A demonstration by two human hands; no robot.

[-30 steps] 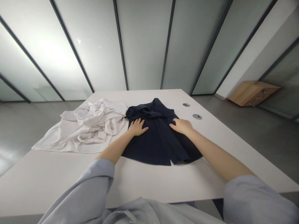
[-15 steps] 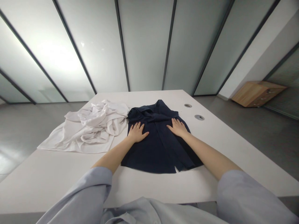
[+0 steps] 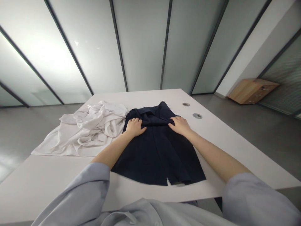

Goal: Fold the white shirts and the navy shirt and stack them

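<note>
A dark navy skirt (image 3: 150, 153) lies on the white table in front of me, its slit hem toward me and its far end folded and rumpled. My left hand (image 3: 134, 126) is on its left side by the fold, fingers bent into the cloth, thumb out to the side. Opposite it, my right hand (image 3: 180, 125) grips the right side with curled fingers, the thumb pointing inward. The fingertips are partly hidden in the fabric. Left of the skirt, close to my left hand, a crumpled white cloth garment (image 3: 94, 125) lies in a heap.
The white table (image 3: 225, 157) carries two round cable grommets, a far one (image 3: 186, 104) and a nearer one (image 3: 197, 116), right of the skirt. Frosted glass panels (image 3: 143, 47) stand behind the table. A wooden cabinet (image 3: 246, 91) is on the floor at the far right.
My fingers have gone from lying flat to curling into the cloth. The skirt's hem has come closer to me and spread out flatter. The view has shifted slightly.
</note>
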